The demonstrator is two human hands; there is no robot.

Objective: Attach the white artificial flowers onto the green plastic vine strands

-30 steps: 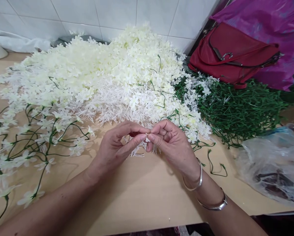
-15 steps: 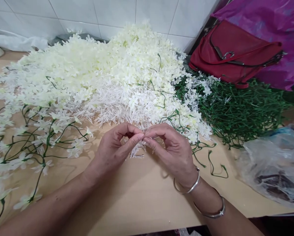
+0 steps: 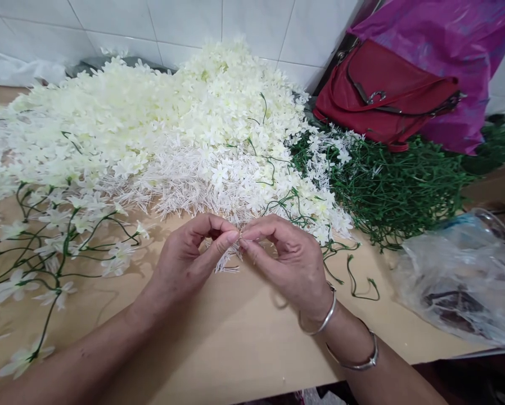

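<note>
My left hand (image 3: 195, 256) and my right hand (image 3: 284, 261) meet fingertip to fingertip above the table, just in front of a heap of white stamens (image 3: 176, 180). Thumb and forefinger are pinched together on each hand. Whatever lies between the tips is too small to make out, though it may be a thin pale strand. Behind the hands rises a large pile of cream-white artificial flower heads (image 3: 151, 112). A few loose stamens (image 3: 227, 262) rest on the table below the fingertips.
Green stems with white flowers (image 3: 62, 247) lie at the left. At the right are a mass of green plastic stems (image 3: 404, 185), a loose stem piece (image 3: 354, 284), a red handbag (image 3: 387, 95), a purple bag (image 3: 459, 62) and a clear plastic bag (image 3: 455, 281). A tiled wall (image 3: 185, 22) stands behind.
The whole view has shifted, so things appear a little further left. Both hands keep their fingertip pinch with hardly any change.
</note>
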